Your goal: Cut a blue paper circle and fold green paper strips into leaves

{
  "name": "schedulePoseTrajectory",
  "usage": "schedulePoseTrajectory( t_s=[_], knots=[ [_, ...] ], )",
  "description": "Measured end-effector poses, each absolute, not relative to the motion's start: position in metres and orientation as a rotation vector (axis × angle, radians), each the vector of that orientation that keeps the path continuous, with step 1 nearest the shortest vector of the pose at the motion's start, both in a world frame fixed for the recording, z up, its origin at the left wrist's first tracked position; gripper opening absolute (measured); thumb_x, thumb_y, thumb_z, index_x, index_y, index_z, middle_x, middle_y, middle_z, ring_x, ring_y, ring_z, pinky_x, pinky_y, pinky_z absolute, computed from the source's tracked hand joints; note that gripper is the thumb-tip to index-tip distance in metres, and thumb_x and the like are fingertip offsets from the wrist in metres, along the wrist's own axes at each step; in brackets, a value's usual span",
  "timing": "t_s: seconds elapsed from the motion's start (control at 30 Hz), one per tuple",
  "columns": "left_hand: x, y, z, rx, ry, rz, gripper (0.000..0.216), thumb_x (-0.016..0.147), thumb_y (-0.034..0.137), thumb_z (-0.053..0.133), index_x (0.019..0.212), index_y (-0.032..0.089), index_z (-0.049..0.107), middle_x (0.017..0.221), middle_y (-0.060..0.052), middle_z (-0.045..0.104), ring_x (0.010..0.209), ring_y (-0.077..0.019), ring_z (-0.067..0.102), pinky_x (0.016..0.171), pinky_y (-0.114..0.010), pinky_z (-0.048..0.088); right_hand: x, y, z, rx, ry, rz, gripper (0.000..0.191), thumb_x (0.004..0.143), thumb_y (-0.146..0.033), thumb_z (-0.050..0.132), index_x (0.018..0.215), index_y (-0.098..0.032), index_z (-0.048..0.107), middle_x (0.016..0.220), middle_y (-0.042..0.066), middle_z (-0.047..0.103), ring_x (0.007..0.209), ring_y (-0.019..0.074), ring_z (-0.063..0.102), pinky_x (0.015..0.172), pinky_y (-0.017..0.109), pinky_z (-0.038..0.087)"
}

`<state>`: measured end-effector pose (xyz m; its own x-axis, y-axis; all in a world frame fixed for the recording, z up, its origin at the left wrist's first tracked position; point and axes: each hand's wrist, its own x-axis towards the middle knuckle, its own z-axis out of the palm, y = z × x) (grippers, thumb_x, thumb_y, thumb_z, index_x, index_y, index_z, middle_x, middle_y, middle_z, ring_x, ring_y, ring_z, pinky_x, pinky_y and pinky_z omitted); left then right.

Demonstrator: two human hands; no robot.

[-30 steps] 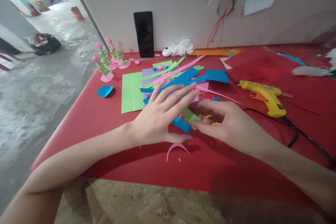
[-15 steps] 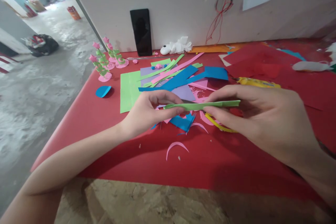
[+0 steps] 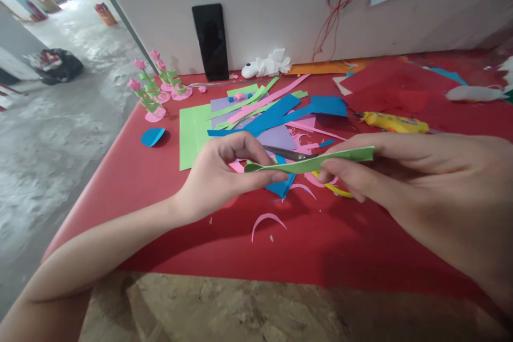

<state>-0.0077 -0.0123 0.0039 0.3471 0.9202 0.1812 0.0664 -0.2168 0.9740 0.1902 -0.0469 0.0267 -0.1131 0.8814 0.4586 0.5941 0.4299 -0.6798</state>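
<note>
A folded strip of green paper is held level above the table between my two hands. My left hand pinches its looped left end between thumb and fingers. Further along, my right hand grips the strip near its right end, thumb in front and fingers behind. Just behind the strip lie scissors, with metal blades pointing left and a yellow handle partly hidden by my right hand. Blue paper scraps and a curved pink paper sliver lie below and near the hands.
Green paper, blue strips and a lilac sheet cover the table's middle. Small pink paper flowers stand at the left, near a blue paper disc. A phone leans on the wall. A yellow tool lies right.
My right hand has shifted slightly right along the green strip, and its grip has changed. The strip's left loop looks wider, and more of the scissors shows behind it.
</note>
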Motion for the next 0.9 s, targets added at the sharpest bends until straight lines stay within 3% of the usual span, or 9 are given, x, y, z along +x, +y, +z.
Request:
schedulePoseTrajectory(
  t_s=[0.13, 0.23, 0.4, 0.57, 0.73, 0.9],
  knots=[
    [-0.0087, -0.0152, 0.0062, 1.665, 0.904, 0.994, 0.003, 0.073, 0.026, 0.075, 0.075, 0.025, 0.075, 0.078, 0.005, 0.076, 0.072, -0.0125, 0.07, 0.064, -0.022, 0.056, 0.1914, -0.0465, 0.0273, -1.268, -1.831, 0.43, 0.011, 0.08, -0.029, 0.065, 0.071, -0.028, 0.071, 0.053, -0.008, 0.061, 0.047, 0.0038, 0.049, 0.039, 0.012, 0.036],
    [-0.0084, -0.018, 0.0087, 1.672, 0.959, 1.022, 0.009, 0.071, 0.026, 0.076, 0.063, 0.024, 0.073, 0.067, 0.005, 0.074, 0.064, -0.0135, 0.069, 0.057, -0.024, 0.055, 0.1901, -0.0452, 0.0267, -1.271, -1.844, 0.435, 0.015, 0.082, -0.031, 0.063, 0.069, -0.027, 0.07, 0.051, -0.007, 0.057, 0.045, 0.0054, 0.046, 0.038, 0.016, 0.034],
    [-0.008, -0.0195, 0.0103, 1.645, 1.018, 1.064, 0.01, 0.064, 0.027, 0.081, 0.059, 0.025, 0.072, 0.06, 0.005, 0.072, 0.056, -0.0129, 0.065, 0.05, -0.024, 0.053, 0.1873, -0.0441, 0.0256, -1.262, -1.905, 0.386, 0.028, 0.084, -0.032, 0.059, 0.058, -0.024, 0.064, 0.045, -0.005, 0.046, 0.043, 0.0075, 0.042, 0.037, 0.021, 0.03],
    [-0.0079, -0.0198, 0.0103, 1.604, 1.006, 1.065, 0.013, 0.063, 0.025, 0.082, 0.056, 0.025, 0.07, 0.059, 0.006, 0.071, 0.056, -0.011, 0.064, 0.05, -0.022, 0.05, 0.1888, -0.0459, 0.0264, -1.251, -1.905, 0.334, 0.017, 0.084, -0.03, 0.061, 0.069, -0.026, 0.067, 0.049, -0.007, 0.052, 0.044, 0.0063, 0.045, 0.038, 0.019, 0.033],
    [-0.0072, -0.0202, 0.0103, 1.617, 1.031, 1.048, 0.018, 0.067, 0.036, 0.08, 0.056, 0.025, 0.07, 0.061, 0.006, 0.072, 0.056, -0.0118, 0.065, 0.05, -0.024, 0.051, 0.19, -0.0463, 0.0277, -1.287, -1.941, 0.268, 0.03, 0.086, -0.033, 0.057, 0.058, -0.023, 0.058, 0.043, -0.006, 0.043, 0.04, 0.0062, 0.038, 0.037, 0.021, 0.031],
    [-0.0077, -0.0196, 0.0102, 1.647, 1.026, 1.028, 0.023, 0.067, 0.044, 0.078, 0.058, 0.024, 0.07, 0.062, 0.006, 0.073, 0.057, -0.0126, 0.067, 0.05, -0.025, 0.052, 0.1897, -0.0467, 0.0287, -1.301, -1.95, 0.247, 0.034, 0.087, -0.036, 0.056, 0.056, -0.022, 0.057, 0.043, -0.005, 0.044, 0.042, 0.0056, 0.039, 0.039, 0.022, 0.03]
  ],
)
